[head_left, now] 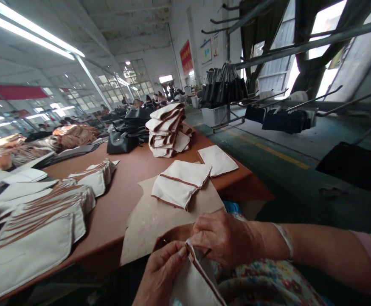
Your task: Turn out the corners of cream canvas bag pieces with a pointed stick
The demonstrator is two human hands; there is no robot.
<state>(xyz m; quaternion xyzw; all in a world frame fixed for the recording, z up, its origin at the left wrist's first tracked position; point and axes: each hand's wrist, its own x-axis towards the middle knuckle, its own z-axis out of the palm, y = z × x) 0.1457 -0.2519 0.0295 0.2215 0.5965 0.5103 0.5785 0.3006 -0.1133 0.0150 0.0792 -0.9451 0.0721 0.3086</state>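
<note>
Low in the head view, my left hand (163, 270) pinches the corner of a white fabric piece (193, 284) with brown edging. My right hand (225, 238), a pale bangle on its wrist, is closed at the same corner. A small dark pointed thing shows beneath its fingers; what it belongs to is hidden. Just beyond my hands, a brown strip (175, 233) curves along the edge of a tan sheet (150, 225). On that sheet rests a white piece with brown trim (182, 180), and another white piece (217, 160) lies to its right.
A brown-covered table (131, 170) bears a tall stack of white pieces (166, 129), black bags (122, 142) and rows of white pieces (45, 216) at left. Metal racks (268, 55) with hanging black bags (225, 87) stand at right. People sit far back.
</note>
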